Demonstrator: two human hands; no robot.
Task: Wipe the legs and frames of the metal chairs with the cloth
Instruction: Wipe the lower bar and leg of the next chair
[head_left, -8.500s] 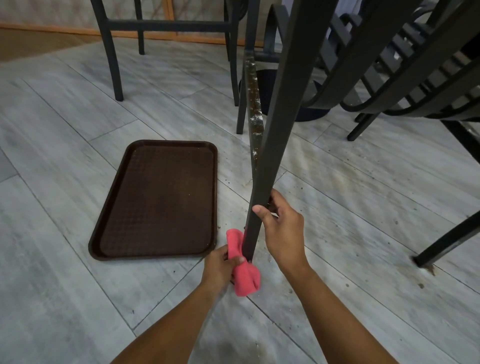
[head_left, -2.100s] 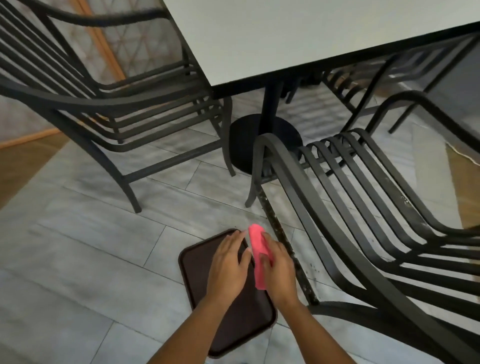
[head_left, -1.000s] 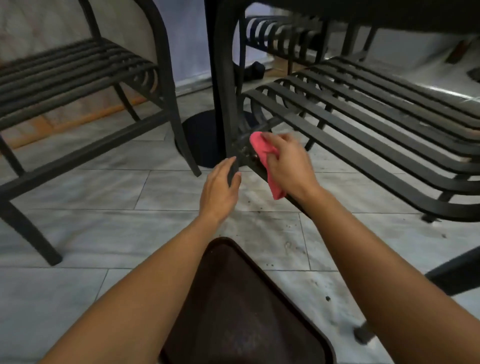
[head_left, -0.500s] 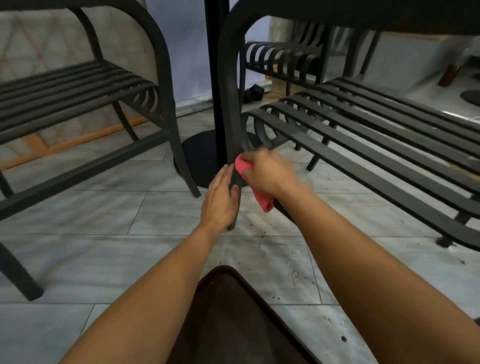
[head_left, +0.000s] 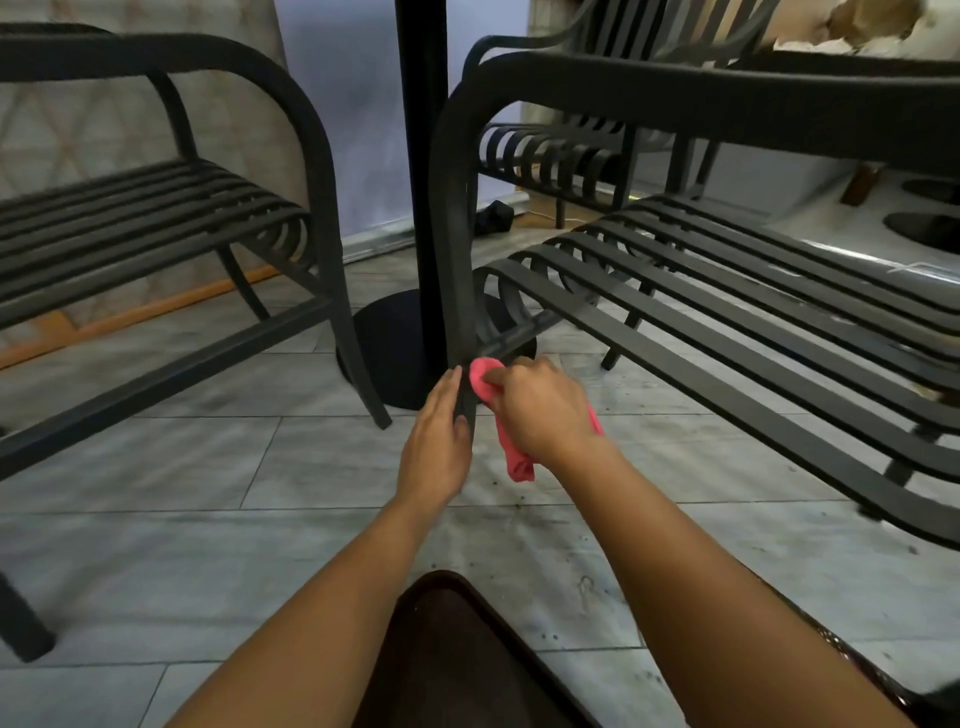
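My right hand is closed around the pink cloth, pressing its top against the curved front leg of the dark metal slatted chair; the cloth's loose end hangs below my palm. My left hand grips that same leg just beside it, above the grey tiled floor.

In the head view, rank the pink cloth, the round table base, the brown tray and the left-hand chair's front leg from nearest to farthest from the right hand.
1. pink cloth, gripped in the right hand.
2. round table base, just beyond, on the floor.
3. left-hand chair's front leg, farther left.
4. brown tray, down between the forearms.
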